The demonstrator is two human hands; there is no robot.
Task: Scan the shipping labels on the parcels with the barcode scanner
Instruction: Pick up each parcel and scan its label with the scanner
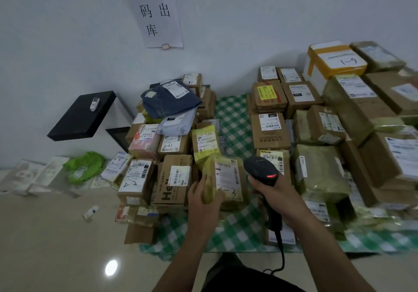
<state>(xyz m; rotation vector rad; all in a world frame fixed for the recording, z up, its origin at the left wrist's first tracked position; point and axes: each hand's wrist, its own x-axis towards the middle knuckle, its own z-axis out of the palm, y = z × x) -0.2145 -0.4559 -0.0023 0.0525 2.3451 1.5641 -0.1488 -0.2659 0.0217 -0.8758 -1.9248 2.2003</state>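
Left hand (204, 197) curls round the near left edge of a yellow-wrapped parcel (226, 186), thumb on top and fingertips hidden behind it. The label (227, 174) faces up, its print too blurred to read. Right hand (274, 193) grips the barcode scanner (260, 168), hiding most of the handle. The scanner's long axis runs away from the person, head farthest, just right of the parcel.

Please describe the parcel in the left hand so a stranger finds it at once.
Find the green checked cloth on the pale floor. At its near end is a yellowish plastic parcel. Only it is gripped by the left hand.
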